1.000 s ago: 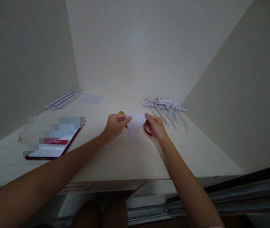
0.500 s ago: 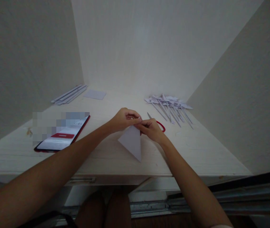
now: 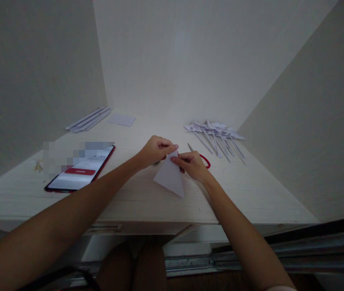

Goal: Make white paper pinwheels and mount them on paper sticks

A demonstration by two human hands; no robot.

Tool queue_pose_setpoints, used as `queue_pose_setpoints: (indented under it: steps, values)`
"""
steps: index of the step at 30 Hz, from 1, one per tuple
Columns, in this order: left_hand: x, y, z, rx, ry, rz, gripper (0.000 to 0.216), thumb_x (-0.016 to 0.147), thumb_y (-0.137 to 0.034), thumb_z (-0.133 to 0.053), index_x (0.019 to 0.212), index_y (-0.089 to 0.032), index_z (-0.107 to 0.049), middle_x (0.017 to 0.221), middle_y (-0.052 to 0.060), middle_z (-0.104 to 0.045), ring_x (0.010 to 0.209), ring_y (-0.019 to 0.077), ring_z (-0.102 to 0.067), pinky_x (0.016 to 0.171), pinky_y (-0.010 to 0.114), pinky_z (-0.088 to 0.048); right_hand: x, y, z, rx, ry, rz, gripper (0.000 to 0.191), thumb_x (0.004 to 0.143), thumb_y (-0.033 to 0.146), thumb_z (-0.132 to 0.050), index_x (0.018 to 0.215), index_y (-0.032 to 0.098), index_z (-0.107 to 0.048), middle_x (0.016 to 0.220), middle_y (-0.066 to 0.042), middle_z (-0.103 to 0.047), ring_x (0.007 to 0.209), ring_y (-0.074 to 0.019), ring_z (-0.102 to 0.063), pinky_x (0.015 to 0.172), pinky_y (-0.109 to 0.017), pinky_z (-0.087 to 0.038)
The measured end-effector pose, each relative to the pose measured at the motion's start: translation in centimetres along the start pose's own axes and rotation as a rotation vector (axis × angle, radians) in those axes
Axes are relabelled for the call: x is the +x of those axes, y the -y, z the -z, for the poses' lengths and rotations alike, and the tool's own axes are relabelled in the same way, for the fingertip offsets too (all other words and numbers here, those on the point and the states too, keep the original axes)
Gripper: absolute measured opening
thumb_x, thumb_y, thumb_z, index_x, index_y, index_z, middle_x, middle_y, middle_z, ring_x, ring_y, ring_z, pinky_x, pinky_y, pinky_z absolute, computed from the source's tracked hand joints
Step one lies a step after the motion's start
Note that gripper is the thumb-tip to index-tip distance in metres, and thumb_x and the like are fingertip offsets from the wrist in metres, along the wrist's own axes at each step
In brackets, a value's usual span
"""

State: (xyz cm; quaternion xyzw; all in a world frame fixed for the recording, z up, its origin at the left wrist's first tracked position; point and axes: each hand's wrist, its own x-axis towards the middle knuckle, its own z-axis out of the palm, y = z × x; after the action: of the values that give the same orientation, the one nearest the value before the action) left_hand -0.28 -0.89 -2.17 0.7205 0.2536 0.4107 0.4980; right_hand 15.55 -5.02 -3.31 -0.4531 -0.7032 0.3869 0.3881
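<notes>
A white sheet of paper (image 3: 170, 177), folded to a pointed shape, hangs just above the pale wooden desk (image 3: 135, 202) with its tip toward me. My left hand (image 3: 154, 150) pinches its top corner with closed fingers. My right hand (image 3: 191, 165) pinches the same top edge right beside it, fingers curled. Behind my right hand lie red-handled scissors (image 3: 202, 158), partly hidden by it.
A phone (image 3: 81, 173) with a red case and a lit screen lies at the left. A heap of folded paper pieces on thin sticks (image 3: 216, 135) sits at the back right. Paper strips (image 3: 87, 119) and a small white sheet (image 3: 121, 120) lie at the back left. Walls enclose the desk on three sides.
The paper, held up between both hands a second ago, has swung down so its point faces me. Both hands have drawn together at its top corner.
</notes>
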Motion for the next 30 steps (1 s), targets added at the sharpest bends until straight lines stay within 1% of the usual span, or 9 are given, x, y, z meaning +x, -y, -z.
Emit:
queue_pose_setpoints:
  steps: [3, 7, 11, 16, 22, 26, 27, 28, 30]
  values:
    - [-0.1, 0.0, -0.1, -0.002, 0.026, 0.001, 0.026, 0.069, -0.038, -0.061, 0.061, -0.013, -0.063, 0.044, -0.003, -0.048, 0.038, 0.0051, -0.038, 0.035, 0.017, -0.025, 0.0, 0.1, 0.0, -0.004, -0.024, -0.004, 0.04, 0.071, 0.05, -0.058, 0.049, 0.016, -0.055, 0.04, 0.004, -0.042, 0.038, -0.0047, -0.032, 0.038, -0.02, -0.021]
    - [0.1, 0.3, -0.3, -0.009, 0.003, 0.005, 0.023, 0.064, -0.033, -0.065, 0.056, -0.013, -0.059, 0.049, 0.0, -0.055, 0.042, 0.0066, -0.045, 0.038, 0.017, -0.031, 0.1, 0.1, 0.1, -0.003, -0.008, -0.006, 0.038, 0.071, 0.048, -0.059, 0.051, 0.016, -0.057, 0.041, 0.004, -0.044, 0.039, -0.0056, -0.036, 0.039, -0.021, -0.024]
    - [0.1, 0.2, -0.5, 0.025, -0.163, -0.012, 0.024, 0.067, -0.034, -0.062, 0.056, -0.012, -0.062, 0.044, -0.001, -0.053, 0.04, 0.007, -0.044, 0.037, 0.018, -0.031, 0.2, 0.2, 0.2, 0.014, 0.0, 0.017, 0.034, 0.074, 0.043, -0.058, 0.053, 0.016, -0.057, 0.044, 0.004, -0.046, 0.04, -0.0058, -0.039, 0.04, -0.02, -0.026]
    - [0.2, -0.2, -0.3, 0.059, -0.366, -0.098, 0.022, 0.068, -0.03, -0.062, 0.055, -0.012, -0.064, 0.054, 0.001, -0.062, 0.049, 0.0095, -0.052, 0.044, 0.019, -0.037, 0.3, 0.4, 0.0, 0.045, 0.017, 0.021, 0.034, 0.076, 0.04, -0.057, 0.053, 0.016, -0.055, 0.044, 0.005, -0.046, 0.04, -0.0049, -0.037, 0.04, -0.02, -0.025]
    - [1.1, -0.4, 2.1, 0.049, -0.705, -0.045, 0.021, 0.07, -0.026, -0.062, 0.054, -0.014, -0.061, 0.049, -0.002, -0.054, 0.046, 0.0087, -0.047, 0.043, 0.021, -0.034, -0.4, 0.5, -0.3, 0.065, 0.21, -0.082, 0.035, 0.077, 0.043, -0.054, 0.06, 0.014, -0.061, 0.047, 0.001, -0.056, 0.037, -0.0048, -0.04, 0.039, -0.019, -0.028]
    - [1.7, -0.6, 3.9, -0.021, -0.92, -0.076, 0.023, 0.072, -0.028, -0.062, 0.054, -0.014, -0.059, 0.048, -0.003, -0.049, 0.044, 0.0068, -0.041, 0.042, 0.021, -0.031, -1.2, 0.1, 1.1, 0.017, 0.492, -0.183, 0.037, 0.075, 0.045, -0.057, 0.06, 0.012, -0.062, 0.048, -0.001, -0.058, 0.037, -0.0061, -0.043, 0.039, -0.021, -0.031]
    - [1.7, -0.7, 4.1, -0.017, -0.947, -0.096, 0.024, 0.071, -0.028, -0.063, 0.053, -0.014, -0.059, 0.047, -0.004, -0.047, 0.044, 0.0065, -0.039, 0.043, 0.021, -0.031, -1.3, 0.0, 1.7, 0.014, 0.495, -0.19, 0.039, 0.076, 0.046, -0.057, 0.06, 0.011, -0.062, 0.048, -0.002, -0.057, 0.038, -0.0066, -0.043, 0.039, -0.021, -0.031]
    - [1.7, -0.8, 4.2, 0.002, -0.943, -0.112, 0.023, 0.07, -0.027, -0.063, 0.052, -0.013, -0.059, 0.047, -0.004, -0.047, 0.045, 0.0063, -0.039, 0.043, 0.021, -0.03, -1.2, -0.2, 2.3, 0.027, 0.422, -0.169, 0.041, 0.078, 0.048, -0.054, 0.06, 0.011, -0.062, 0.048, -0.002, -0.056, 0.039, -0.0067, -0.043, 0.039, -0.021, -0.031]
    - [1.8, -1.0, 3.9, 0.07, -0.876, -0.131, 0.022, 0.069, -0.026, -0.063, 0.051, -0.013, -0.059, 0.047, -0.004, -0.047, 0.045, 0.0064, -0.039, 0.045, 0.021, -0.03, -0.9, -0.1, 3.3, 0.078, 0.128, -0.073, 0.048, 0.083, 0.052, -0.043, 0.069, 0.011, -0.063, 0.05, -0.001, -0.054, 0.04, -0.006, -0.039, 0.039, -0.021, -0.026]
